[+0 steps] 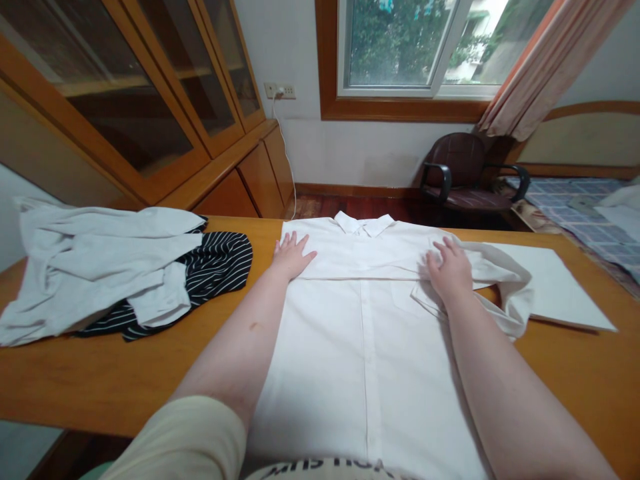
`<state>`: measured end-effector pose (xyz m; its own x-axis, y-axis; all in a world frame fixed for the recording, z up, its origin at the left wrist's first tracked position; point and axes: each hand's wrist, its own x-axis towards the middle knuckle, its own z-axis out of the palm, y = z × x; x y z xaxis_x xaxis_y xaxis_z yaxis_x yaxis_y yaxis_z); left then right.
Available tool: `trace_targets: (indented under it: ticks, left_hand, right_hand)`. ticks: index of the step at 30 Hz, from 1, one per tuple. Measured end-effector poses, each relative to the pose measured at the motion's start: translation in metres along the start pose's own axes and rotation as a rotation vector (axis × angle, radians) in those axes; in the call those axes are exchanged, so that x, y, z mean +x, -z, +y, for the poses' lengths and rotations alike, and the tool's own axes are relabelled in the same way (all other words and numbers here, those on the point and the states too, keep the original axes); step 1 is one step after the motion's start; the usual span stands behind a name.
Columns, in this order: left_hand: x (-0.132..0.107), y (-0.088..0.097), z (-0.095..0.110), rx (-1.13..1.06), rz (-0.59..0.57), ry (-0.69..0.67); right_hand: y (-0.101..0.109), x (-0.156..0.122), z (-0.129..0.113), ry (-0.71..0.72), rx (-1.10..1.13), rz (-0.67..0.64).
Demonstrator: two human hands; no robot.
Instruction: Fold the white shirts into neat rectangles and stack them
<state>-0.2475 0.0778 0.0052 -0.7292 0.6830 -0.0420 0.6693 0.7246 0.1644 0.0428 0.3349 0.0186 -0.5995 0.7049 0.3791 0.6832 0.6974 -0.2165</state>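
Observation:
A white button-up shirt lies face up on the wooden table, collar at the far side. One sleeve is folded across its chest. My left hand rests flat on the shirt's left shoulder, fingers spread. My right hand lies flat on the right shoulder, pressing the folded sleeve and the bunched cloth beside it. Neither hand grips anything.
A heap of white garments with a black-and-white striped one lies at the left of the table. A flat folded white piece lies at the right. Beyond stand a wooden cabinet, a dark chair and a bed.

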Motion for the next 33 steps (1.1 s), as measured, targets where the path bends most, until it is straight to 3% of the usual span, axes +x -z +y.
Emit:
trace_targets:
  ticks: [2, 5, 12, 18, 21, 25, 29, 33]
  left_hand:
    - [0.004, -0.001, -0.007, -0.008, 0.014, 0.075]
    - [0.009, 0.001, -0.009, -0.029, 0.031, 0.151]
    - [0.02, 0.003, 0.005, 0.013, 0.204, 0.209]
    - [0.029, 0.0, -0.001, 0.0, 0.055, 0.146]
    - [0.03, -0.001, -0.002, 0.018, 0.054, 0.156]
    - [0.029, -0.001, 0.0, 0.037, 0.06, 0.163]
    - [0.029, 0.0, 0.002, 0.065, 0.041, 0.179]
    - [0.029, 0.0, 0.002, 0.068, 0.033, 0.184]
  right_hand:
    - [-0.003, -0.002, -0.005, 0.142, 0.022, -0.199]
    - [-0.009, -0.003, -0.007, 0.167, -0.02, -0.362]
    - [-0.008, -0.001, -0.004, 0.166, -0.054, -0.389]
    - [-0.006, -0.004, -0.008, 0.119, -0.066, -0.41]
    - [0.0, -0.013, -0.013, 0.055, -0.105, -0.456]
    - [0.019, -0.022, -0.017, 0.061, -0.163, -0.613]
    - [0.043, -0.023, -0.019, -0.054, -0.305, -0.584]
    - [0.051, -0.023, -0.025, -0.106, -0.317, -0.609]
